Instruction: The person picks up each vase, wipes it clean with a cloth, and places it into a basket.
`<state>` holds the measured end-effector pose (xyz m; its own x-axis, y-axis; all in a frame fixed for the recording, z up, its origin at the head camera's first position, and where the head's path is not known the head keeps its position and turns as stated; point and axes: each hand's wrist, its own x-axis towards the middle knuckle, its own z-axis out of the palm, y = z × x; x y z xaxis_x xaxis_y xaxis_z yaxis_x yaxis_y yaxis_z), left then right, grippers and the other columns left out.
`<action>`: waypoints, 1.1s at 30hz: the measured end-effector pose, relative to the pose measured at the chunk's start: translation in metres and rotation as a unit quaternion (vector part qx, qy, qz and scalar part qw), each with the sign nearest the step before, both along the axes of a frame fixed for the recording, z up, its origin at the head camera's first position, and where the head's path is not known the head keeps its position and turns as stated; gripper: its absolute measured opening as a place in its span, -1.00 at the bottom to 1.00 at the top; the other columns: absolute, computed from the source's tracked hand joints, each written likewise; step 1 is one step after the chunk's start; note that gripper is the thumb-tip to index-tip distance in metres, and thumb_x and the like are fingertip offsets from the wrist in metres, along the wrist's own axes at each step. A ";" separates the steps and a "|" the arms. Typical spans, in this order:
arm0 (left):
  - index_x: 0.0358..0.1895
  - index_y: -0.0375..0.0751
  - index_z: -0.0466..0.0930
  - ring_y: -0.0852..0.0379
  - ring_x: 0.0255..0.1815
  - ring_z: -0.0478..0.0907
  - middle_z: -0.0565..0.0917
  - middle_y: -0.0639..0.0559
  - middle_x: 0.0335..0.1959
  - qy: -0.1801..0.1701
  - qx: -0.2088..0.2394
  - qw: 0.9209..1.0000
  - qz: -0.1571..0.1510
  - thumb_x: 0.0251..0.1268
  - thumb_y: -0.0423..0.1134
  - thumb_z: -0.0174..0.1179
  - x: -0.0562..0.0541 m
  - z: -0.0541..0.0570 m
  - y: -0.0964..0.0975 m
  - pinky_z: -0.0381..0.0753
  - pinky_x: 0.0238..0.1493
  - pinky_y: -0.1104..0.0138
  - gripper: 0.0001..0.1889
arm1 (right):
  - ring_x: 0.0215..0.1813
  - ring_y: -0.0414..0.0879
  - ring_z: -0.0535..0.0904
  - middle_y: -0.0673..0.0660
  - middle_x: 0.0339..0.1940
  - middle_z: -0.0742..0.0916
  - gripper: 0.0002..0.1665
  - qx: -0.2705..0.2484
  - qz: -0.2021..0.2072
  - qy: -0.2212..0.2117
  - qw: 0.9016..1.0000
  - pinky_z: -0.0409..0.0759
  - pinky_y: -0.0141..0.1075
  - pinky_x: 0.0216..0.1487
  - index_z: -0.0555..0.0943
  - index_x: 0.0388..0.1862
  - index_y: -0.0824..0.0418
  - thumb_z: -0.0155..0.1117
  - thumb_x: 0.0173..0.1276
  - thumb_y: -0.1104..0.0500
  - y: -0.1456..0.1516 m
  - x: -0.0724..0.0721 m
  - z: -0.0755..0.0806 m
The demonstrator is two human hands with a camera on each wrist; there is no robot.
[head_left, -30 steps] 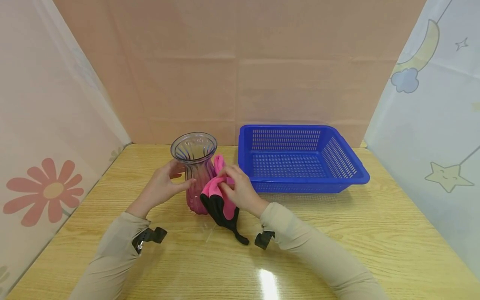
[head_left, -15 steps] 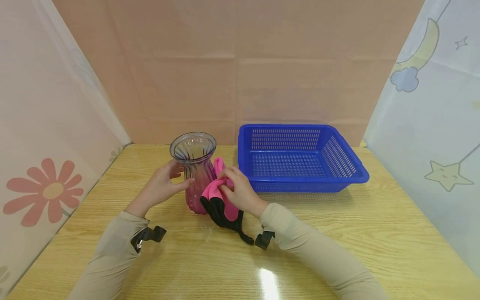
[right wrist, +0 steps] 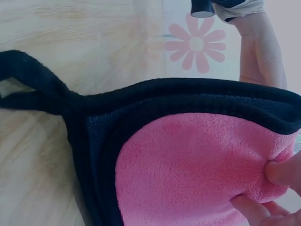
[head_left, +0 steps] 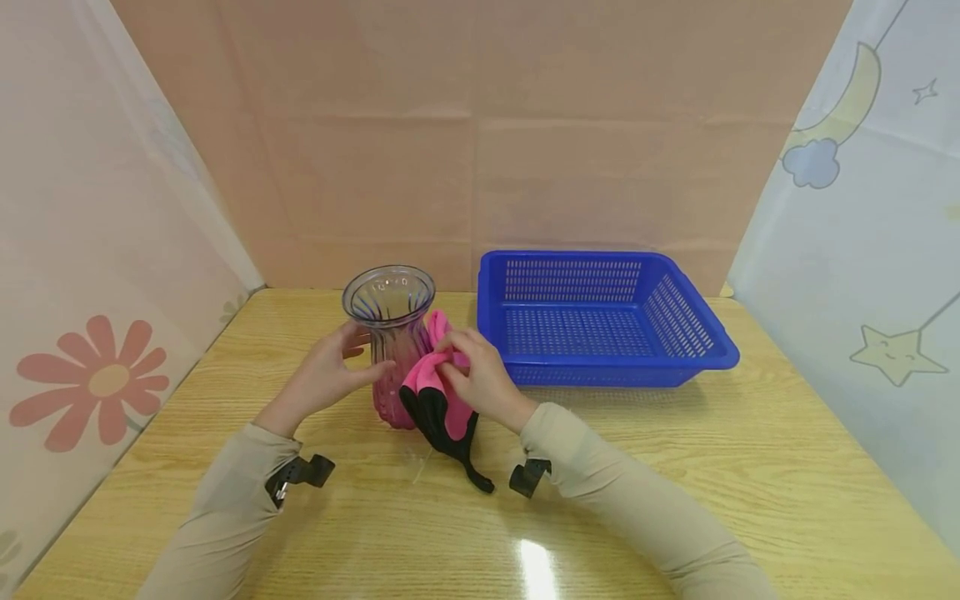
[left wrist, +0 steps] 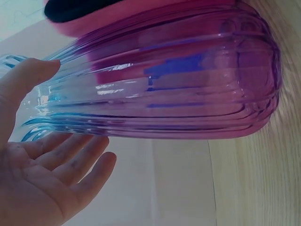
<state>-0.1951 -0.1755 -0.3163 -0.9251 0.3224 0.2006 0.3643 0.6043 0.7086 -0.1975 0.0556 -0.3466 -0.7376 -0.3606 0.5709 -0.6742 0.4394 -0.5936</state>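
A ribbed glass vase [head_left: 397, 352], clear bluish at its flared mouth and pink toward its base, stands upright on the table. My left hand [head_left: 327, 377] holds it below the rim, with the thumb on the near side and the fingers round the far side. In the left wrist view, the thumb overlaps the neck of the vase [left wrist: 164, 84]. My right hand [head_left: 483, 382] pinches a folded pink plush hand towel [head_left: 457, 418] with black edging against the vase's right side. The towel's black hanging loop [right wrist: 33, 70] dangles below, toward me.
A blue plastic basket [head_left: 600, 372] with slotted walls stands to the right, behind my right hand. The wooden table [head_left: 637, 467] is bounded by a peach backdrop [head_left: 360, 183] and printed side sheets. Black wrist cameras [head_left: 318, 471] hang beneath both sleeves.
The towel's lower end and loop swung slightly right, then back left. Both hands stay in nearly the same place on the vase and towel.
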 end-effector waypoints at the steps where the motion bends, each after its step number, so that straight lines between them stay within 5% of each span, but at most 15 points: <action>1: 0.39 -0.32 0.21 -0.34 0.30 0.42 0.43 -0.37 0.31 -0.001 0.002 1.000 0.001 0.20 -0.21 0.32 0.000 0.000 0.001 0.48 0.29 -0.13 -0.28 | -0.02 0.11 0.60 0.25 -0.23 0.66 -0.93 -0.003 -0.001 0.001 1.000 0.68 0.00 -0.02 0.57 -0.32 0.28 0.27 0.25 0.39 0.000 0.000 0.001; 24: 0.26 -0.38 0.39 -0.32 0.18 0.50 0.46 -0.37 0.17 0.050 0.022 0.998 0.024 0.17 -0.33 0.33 -0.001 -0.003 0.005 0.57 0.21 -0.08 -0.42 | -0.03 0.10 0.60 0.29 -0.16 0.65 -0.86 -0.080 0.006 0.013 0.997 0.72 -0.01 -0.04 0.59 -0.23 0.34 0.24 0.22 0.45 -0.004 -0.002 0.031; 33: 0.27 -0.37 0.39 -0.33 0.18 0.50 0.46 -0.38 0.18 0.053 0.011 0.998 0.019 0.19 -0.33 0.31 0.002 0.001 0.005 0.57 0.20 -0.09 -0.43 | 0.08 0.17 0.63 0.33 0.02 0.59 -0.84 -0.148 0.023 -0.032 0.988 0.73 -0.19 -0.05 0.56 -0.18 0.39 0.21 0.25 0.48 -0.002 -0.004 0.039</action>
<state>-0.1931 -0.1703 -0.3152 -0.9101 0.2817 0.3041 0.4144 0.6039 0.6809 -0.2013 0.0534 -0.3078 -0.7622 -0.2192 0.6091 -0.6465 0.2090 -0.7338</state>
